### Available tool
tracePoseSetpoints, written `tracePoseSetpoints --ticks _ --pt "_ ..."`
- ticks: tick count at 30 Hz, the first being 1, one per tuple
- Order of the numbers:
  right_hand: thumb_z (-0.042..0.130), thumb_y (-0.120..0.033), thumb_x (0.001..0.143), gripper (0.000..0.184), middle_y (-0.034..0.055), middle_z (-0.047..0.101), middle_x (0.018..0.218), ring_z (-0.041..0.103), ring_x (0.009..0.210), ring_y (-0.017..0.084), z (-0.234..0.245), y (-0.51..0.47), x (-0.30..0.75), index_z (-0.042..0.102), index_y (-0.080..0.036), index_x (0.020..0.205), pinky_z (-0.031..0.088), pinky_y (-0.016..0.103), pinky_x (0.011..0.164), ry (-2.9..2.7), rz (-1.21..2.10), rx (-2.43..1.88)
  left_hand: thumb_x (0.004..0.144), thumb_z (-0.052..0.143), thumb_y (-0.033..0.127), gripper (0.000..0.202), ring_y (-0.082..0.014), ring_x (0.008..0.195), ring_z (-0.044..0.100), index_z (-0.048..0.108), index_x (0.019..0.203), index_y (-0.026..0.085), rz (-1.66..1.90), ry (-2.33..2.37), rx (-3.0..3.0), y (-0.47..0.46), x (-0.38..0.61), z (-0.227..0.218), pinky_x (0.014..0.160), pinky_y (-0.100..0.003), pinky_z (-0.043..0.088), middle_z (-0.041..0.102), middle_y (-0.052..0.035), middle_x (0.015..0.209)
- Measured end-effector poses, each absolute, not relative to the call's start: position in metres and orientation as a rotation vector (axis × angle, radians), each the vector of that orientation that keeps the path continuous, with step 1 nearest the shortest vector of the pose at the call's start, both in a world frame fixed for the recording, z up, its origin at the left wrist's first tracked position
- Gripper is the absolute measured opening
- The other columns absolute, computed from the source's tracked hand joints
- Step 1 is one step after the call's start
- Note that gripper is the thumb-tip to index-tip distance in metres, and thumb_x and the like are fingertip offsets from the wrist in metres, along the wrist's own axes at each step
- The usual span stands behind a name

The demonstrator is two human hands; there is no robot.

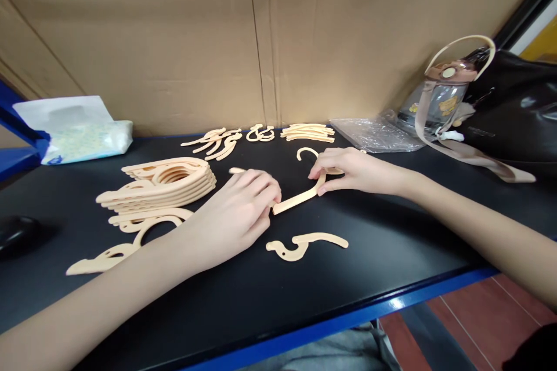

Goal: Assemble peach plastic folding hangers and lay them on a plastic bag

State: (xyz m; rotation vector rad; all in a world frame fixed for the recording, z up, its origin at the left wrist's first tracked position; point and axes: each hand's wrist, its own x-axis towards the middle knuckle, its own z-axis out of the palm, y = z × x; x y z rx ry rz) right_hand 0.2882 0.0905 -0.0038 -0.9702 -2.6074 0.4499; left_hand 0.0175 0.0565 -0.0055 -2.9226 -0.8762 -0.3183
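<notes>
A cream plastic folding clothes hanger (296,200) is held between both hands just over the black table. My right hand (348,171) pinches it near the middle, beside its curved hook (307,152). Wrapped round the end of one arm is my left hand (248,206); its fingertips and the joint under them are hidden. A short cream end sticks out behind the left knuckles. In front of the hands lies a loose jointed hanger piece (307,243). Left of my left hand sits a stack of folded hangers (161,188), with another hanger (104,259) partly under my forearm.
Along the cardboard back wall (195,40) lie jointed hanger pieces (217,140), hooks (261,133) and straight arms (308,131). A clear plastic bag (376,134), strapped bottle (444,98) and black bag (513,110) are at right. Wipes (87,136) and a mouse (17,232) are left.
</notes>
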Motion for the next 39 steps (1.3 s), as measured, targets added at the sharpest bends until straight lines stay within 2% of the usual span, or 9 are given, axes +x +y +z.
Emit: tracePoseSetpoints --ticks 3,6,11,15,18,22,28,35,39 --pt "0.065 -0.040 0.084 0.026 0.0054 0.064 0.100 0.060 0.091 0.017 -0.003 0.094 0.294 0.065 -0.017 0.097 0.044 0.029 0.081 -2.568 0.483 -1.014 0.092 0.032 0.010 0.027 -0.0299 0.128 0.038 0.057 0.091 0.019 -0.350 -0.895 -2.881 0.059 0.015 -0.012 0.101 -0.049 0.036 0.052 -0.0103 0.128" --pt "0.065 -0.036 0.084 0.023 0.0052 0.064 0.099 0.059 0.090 0.017 -0.003 0.094 0.294 0.065 -0.017 0.096 0.045 0.029 0.080 -2.525 0.502 -1.070 0.095 0.030 0.013 0.030 -0.0277 0.122 0.045 0.059 0.093 0.020 -0.357 -1.053 -2.933 0.059 0.013 -0.013 0.095 -0.044 0.043 0.044 -0.0094 0.137" --pt "0.066 -0.034 0.083 0.021 0.0039 0.065 0.092 0.060 0.084 0.017 -0.004 0.089 0.286 0.065 -0.016 0.095 0.046 0.029 0.076 -2.474 0.510 -1.097 0.097 0.031 0.022 0.026 -0.0200 0.104 0.056 0.054 0.108 0.023 -0.479 -1.267 -3.063 0.053 0.015 -0.008 0.090 -0.037 0.046 0.059 -0.0030 0.116" --pt "0.064 -0.029 0.085 0.018 0.0043 0.062 0.093 0.060 0.083 0.016 -0.006 0.083 0.278 0.064 -0.015 0.097 0.046 0.028 0.076 -2.475 0.482 -1.069 0.092 0.048 0.039 0.030 -0.0217 0.100 0.057 0.048 0.119 0.025 -0.487 -1.420 -3.044 0.053 0.017 -0.010 0.086 -0.037 0.047 0.060 -0.0027 0.112" --pt "0.061 -0.027 0.087 0.017 0.0050 0.060 0.097 0.059 0.083 0.016 -0.009 0.079 0.275 0.063 -0.016 0.100 0.046 0.028 0.075 -2.476 0.447 -1.072 0.088 0.053 0.029 0.027 -0.0220 0.101 0.056 0.050 0.114 0.023 -0.502 -1.361 -3.030 0.055 0.018 -0.012 0.087 -0.038 0.046 0.060 -0.0026 0.112" --pt "0.064 -0.030 0.085 0.023 0.0039 0.060 0.095 0.058 0.084 0.016 -0.011 0.079 0.274 0.059 -0.017 0.103 0.046 0.028 0.074 -2.419 0.389 -1.120 0.083 0.044 0.009 0.027 -0.0199 0.094 0.056 0.055 0.105 0.021 -0.436 -1.223 -3.046 0.056 0.017 -0.009 0.084 -0.036 0.045 0.061 -0.0012 0.103" --pt "0.060 -0.035 0.089 0.022 0.0032 0.063 0.099 0.061 0.089 0.016 -0.012 0.077 0.271 0.061 -0.018 0.104 0.046 0.029 0.079 -2.493 0.391 -1.151 0.087 0.032 0.004 0.031 -0.0217 0.096 0.054 0.055 0.101 0.019 -0.363 -1.109 -2.939 0.060 0.014 -0.009 0.082 -0.037 0.046 0.057 -0.0047 0.104" --pt "0.060 -0.030 0.089 0.029 0.0030 0.064 0.112 0.059 0.100 0.017 -0.010 0.063 0.263 0.059 -0.023 0.117 0.046 0.031 0.087 -2.622 0.414 -0.971 0.094 0.033 0.014 0.024 -0.0214 0.082 0.061 0.055 0.104 0.016 -0.326 -1.404 -2.675 0.062 0.013 -0.006 0.073 -0.036 0.049 0.060 -0.0062 0.100" --pt "0.054 -0.024 0.092 0.032 0.0048 0.061 0.122 0.056 0.108 0.016 -0.010 0.054 0.256 0.055 -0.020 0.124 0.046 0.031 0.092 -2.665 0.470 -0.797 0.098 0.033 0.026 0.029 -0.0242 0.094 0.061 0.054 0.114 0.015 -0.372 -1.420 -2.713 0.060 0.014 -0.007 0.081 -0.039 0.050 0.062 -0.0089 0.110"
